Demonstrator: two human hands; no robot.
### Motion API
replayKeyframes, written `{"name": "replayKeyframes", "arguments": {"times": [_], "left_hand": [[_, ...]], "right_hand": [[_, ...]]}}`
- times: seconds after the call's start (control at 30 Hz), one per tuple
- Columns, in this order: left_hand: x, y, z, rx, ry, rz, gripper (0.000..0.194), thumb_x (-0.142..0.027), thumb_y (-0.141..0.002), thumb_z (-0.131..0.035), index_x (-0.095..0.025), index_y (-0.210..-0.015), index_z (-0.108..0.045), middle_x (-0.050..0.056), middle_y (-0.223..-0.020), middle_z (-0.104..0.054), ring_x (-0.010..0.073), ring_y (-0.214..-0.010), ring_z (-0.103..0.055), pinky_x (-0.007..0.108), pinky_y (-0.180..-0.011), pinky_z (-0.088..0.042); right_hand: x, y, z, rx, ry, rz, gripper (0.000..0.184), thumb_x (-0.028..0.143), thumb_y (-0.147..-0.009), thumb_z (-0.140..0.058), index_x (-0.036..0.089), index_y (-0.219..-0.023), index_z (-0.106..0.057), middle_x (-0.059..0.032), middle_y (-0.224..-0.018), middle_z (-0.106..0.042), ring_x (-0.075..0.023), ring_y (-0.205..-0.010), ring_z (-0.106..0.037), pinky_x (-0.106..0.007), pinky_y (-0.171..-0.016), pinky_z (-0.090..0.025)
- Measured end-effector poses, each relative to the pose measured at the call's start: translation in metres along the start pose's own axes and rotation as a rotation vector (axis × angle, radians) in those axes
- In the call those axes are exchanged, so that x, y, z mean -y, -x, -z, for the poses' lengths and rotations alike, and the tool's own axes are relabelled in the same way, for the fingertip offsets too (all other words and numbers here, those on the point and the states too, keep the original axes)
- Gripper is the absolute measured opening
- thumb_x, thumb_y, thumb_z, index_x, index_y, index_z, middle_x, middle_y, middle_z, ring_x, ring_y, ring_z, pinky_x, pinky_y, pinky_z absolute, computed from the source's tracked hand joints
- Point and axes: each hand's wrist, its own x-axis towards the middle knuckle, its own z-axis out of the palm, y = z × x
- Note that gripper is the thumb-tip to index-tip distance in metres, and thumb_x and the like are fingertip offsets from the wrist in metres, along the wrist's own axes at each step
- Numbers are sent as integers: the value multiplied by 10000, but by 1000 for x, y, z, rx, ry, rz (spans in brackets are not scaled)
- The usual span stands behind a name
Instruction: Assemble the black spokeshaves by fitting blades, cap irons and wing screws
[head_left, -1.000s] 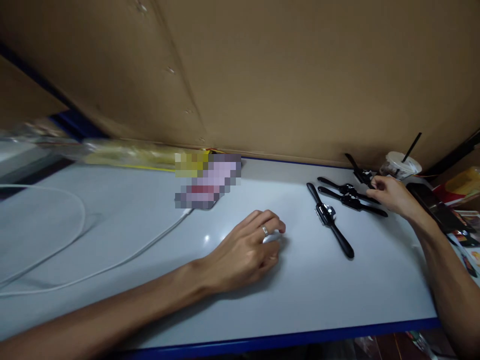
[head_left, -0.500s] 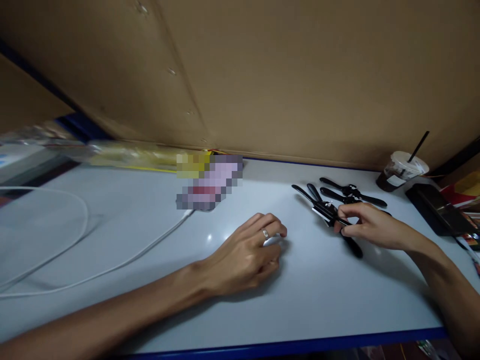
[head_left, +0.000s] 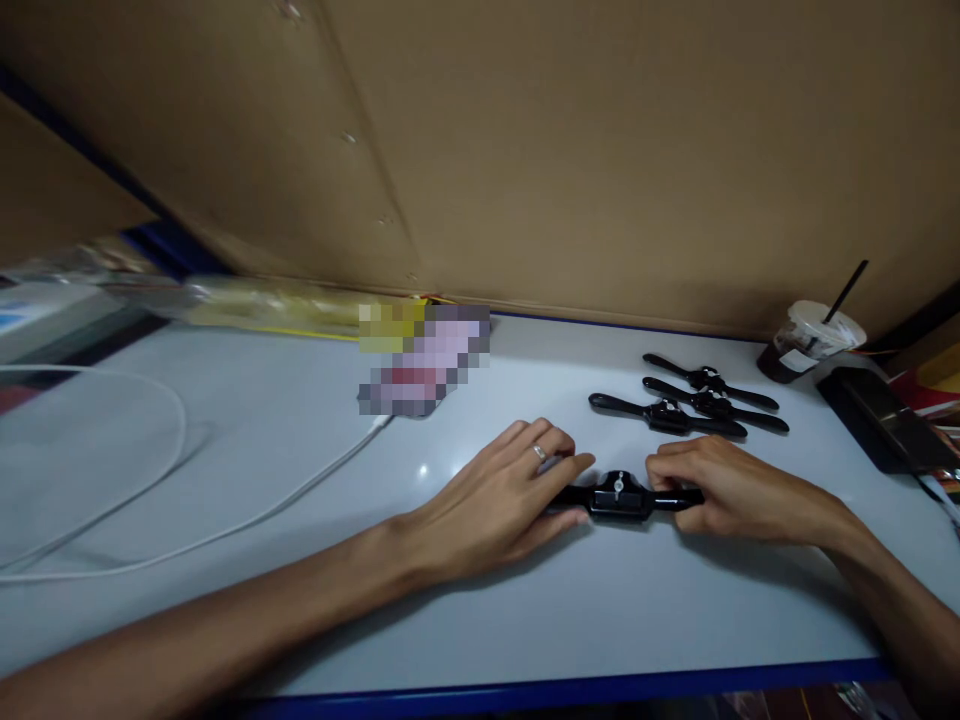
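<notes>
A black spokeshave (head_left: 619, 496) is held level just over the near part of the table, a handle towards each side and a silver screw on its middle. My left hand (head_left: 510, 490), with a ring on one finger, is closed round its left handle, which is mostly hidden. The right handle lies between the thumb and curled fingers of my right hand (head_left: 720, 485). Behind it on the table lie three more black spokeshaves: a near one (head_left: 667, 415), a middle one (head_left: 715, 402) and a far one (head_left: 707, 377).
A blurred-out phone (head_left: 424, 365) with a white cable (head_left: 300, 495) lies on the white table (head_left: 300, 420). Behind it is a yellow plastic-wrapped package (head_left: 277, 308). At right stand a drink cup with a straw (head_left: 808, 340) and a black case-like object (head_left: 885, 420). A brown board wall (head_left: 562, 150) closes the back.
My right hand has moved left and nearer with one spokeshave, and my left hand has closed on its other handle. Another spokeshave, earlier crossed with it, now lies flat beside the other two.
</notes>
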Motion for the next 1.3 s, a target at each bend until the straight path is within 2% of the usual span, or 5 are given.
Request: {"name": "replayKeyframes", "arguments": {"times": [0.17, 0.27, 0.63, 1.07, 1.3], "left_hand": [[1, 0, -4, 115, 20, -22, 308, -389, -1031, -505, -169, -1212, -620, 64, -957, -627, 220, -849, -586, 375, -781, -512], [0, 0, -5, 141, 33, -36, 348, -398, -1043, -479, -151, -1261, -593, 55, -919, -649, 208, -773, -604, 356, -717, -520], [-4, -1, -5, 233, 3, -22, 455, -494, -1076, -380, -138, -1290, -567, 46, -812, -701, 180, -686, -666, 313, -646, -515], [-6, -2, -3, 261, -27, -50, 512, -495, -1094, -253, -127, -1274, -560, 24, -727, -667, 183, -594, -634, 329, -586, -490], [-7, -2, -1, 289, -38, -42, 509, -485, -1097, -249, -122, -1285, -554, 30, -731, -675, 179, -606, -637, 319, -593, -476]], "right_hand": [[5, 3, -1, -46, 15, -61, 111, 309, -879, -661, 232, -865, -582, 4, -807, -630, -168, -724, -529, -293, -644, -326], [15, -4, -12, -242, 73, -105, 352, 469, -970, -568, 213, -733, -521, -4, -742, -604, -149, -641, -481, -295, -614, -292], [29, -21, -64, -395, 285, -46, 287, 323, -983, -379, 219, -791, -565, -47, -632, -667, -190, -511, -573, -332, -545, -225], [24, -22, -70, -520, 294, 74, 247, 217, -952, -389, 203, -756, -539, 5, -542, -600, -144, -427, -524, -324, -491, -231], [26, -22, -67, -488, 297, 87, 231, 203, -941, -393, 199, -753, -528, 14, -555, -584, -136, -441, -513, -327, -500, -237]]}}
